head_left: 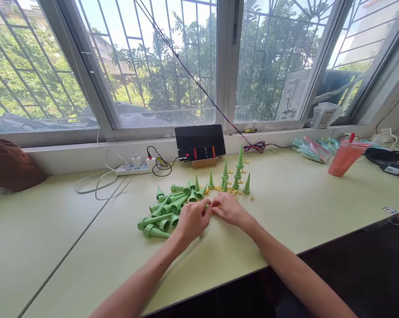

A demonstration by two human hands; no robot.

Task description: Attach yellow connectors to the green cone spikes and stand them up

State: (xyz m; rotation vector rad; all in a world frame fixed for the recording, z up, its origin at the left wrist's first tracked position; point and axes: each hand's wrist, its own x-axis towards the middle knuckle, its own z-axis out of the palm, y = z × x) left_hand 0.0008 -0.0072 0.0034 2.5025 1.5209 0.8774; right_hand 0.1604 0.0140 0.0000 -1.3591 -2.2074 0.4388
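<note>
My left hand is closed, thumb and fingers pinched around a green watering spike that they mostly hide. Just right of it, my right hand pinches at the same spot, fingertips nearly touching the left ones. A speck of yellow shows at its fingertips, too small to make out fully. Loose green watering spikes lie in a heap beside my left hand. Beyond my hands, small yellow valve pieces are scattered. Behind them stand upright spikes, some stacked and with yellow pieces sticking out sideways.
A tablet leans by the window with a phone before it. A power strip with cables lies at the left. Toward the right are a red drink cup, plastic bags and a black cap. The table's front edge runs below my forearms.
</note>
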